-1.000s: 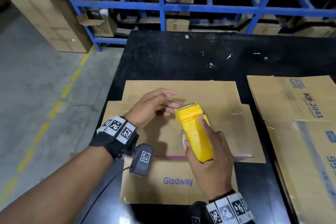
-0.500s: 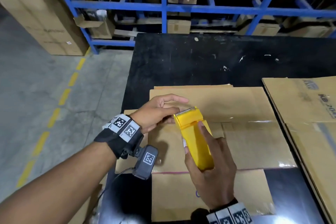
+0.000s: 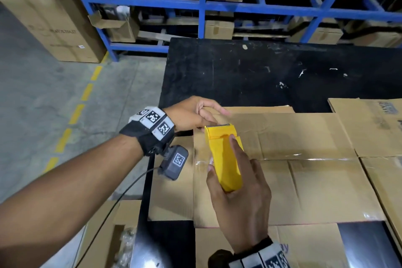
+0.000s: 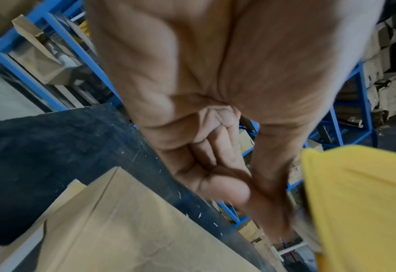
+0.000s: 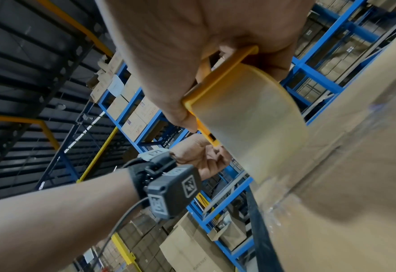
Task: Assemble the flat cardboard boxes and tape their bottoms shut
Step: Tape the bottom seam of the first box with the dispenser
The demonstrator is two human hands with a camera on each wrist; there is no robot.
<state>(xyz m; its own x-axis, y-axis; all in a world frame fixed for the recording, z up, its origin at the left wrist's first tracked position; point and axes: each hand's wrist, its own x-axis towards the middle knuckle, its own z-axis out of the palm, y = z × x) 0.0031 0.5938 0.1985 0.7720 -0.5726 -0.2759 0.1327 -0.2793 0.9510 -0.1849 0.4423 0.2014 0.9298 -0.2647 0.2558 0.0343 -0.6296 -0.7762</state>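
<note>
Right hand [image 3: 239, 198]: gripped the yellow tape dispenser [image 3: 225, 159] over the cardboard box [image 3: 304, 180].
Left hand [image 3: 191, 115]: at dispenser's 11 o'clock, fingers pinched together at its blade end; what they held was unclear.

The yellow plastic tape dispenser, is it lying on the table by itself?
No, the right hand grips the yellow plastic tape dispenser above the cardboard.

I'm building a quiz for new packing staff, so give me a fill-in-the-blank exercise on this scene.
1. The right hand grips a tape dispenser whose colour is ____.
2. The left hand pinches at the dispenser's ____ end, by the serrated cutter.
3. The cardboard box lies on a table whose top is ____.
4. The shelving rack behind the table is painted ____.

Missing words: yellow; far; black; blue
</note>
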